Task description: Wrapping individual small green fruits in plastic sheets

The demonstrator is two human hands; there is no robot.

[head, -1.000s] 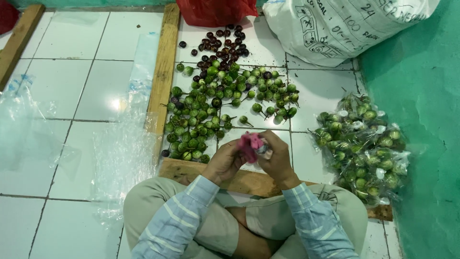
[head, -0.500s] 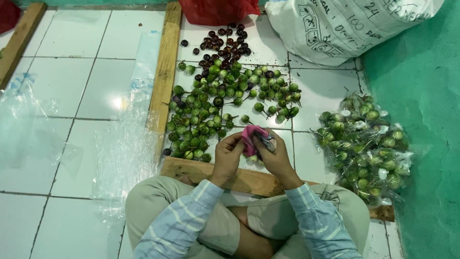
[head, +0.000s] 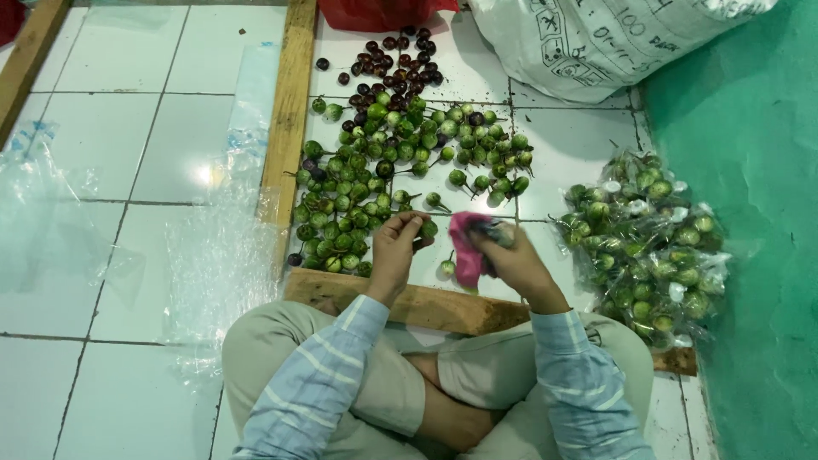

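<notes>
I sit cross-legged on a white tiled floor. My left hand (head: 397, 247) pinches a small green round eggplant (head: 429, 228) at the near edge of a heap of green eggplants (head: 383, 162). My right hand (head: 509, 255) grips a pink cloth (head: 466, 247) with a dark item against it that I cannot identify. The two hands are a few centimetres apart above the tiles, just beyond a wooden plank (head: 426, 305) that lies across in front of my knees.
Dark purple eggplants (head: 388, 60) lie beyond the green heap. Clear bags filled with green eggplants (head: 652, 247) are piled at the right by a green wall. A white sack (head: 596, 34) stands at the back. Empty plastic bags (head: 204, 264) and another wooden plank (head: 285, 128) lie left.
My hands have moved apart: the left hand reached to the heap's edge and took a green eggplant, while the right hand kept the pink cloth and shifted slightly right.
</notes>
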